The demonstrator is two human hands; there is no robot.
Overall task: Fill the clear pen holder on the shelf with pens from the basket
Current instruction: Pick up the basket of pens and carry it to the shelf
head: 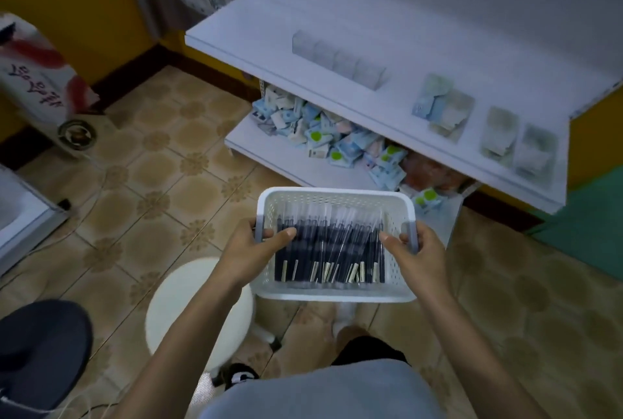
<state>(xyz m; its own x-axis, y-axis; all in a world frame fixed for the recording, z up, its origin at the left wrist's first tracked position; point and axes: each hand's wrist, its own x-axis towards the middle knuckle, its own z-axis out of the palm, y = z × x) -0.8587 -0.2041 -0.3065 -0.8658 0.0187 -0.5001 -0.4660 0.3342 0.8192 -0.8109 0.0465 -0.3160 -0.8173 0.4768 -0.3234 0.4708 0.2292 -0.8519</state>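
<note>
Pens, dark-barrelled, lie packed in a white perforated basket, which the left hand and right hand grip by its side rims, thumbs hooked inside. Farther off, the clear pen holder stands on the white shelf, well apart from the basket.

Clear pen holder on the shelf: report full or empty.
Empty. The pen holder shows only shelf through its compartments; the pens lie in the basket.
</note>
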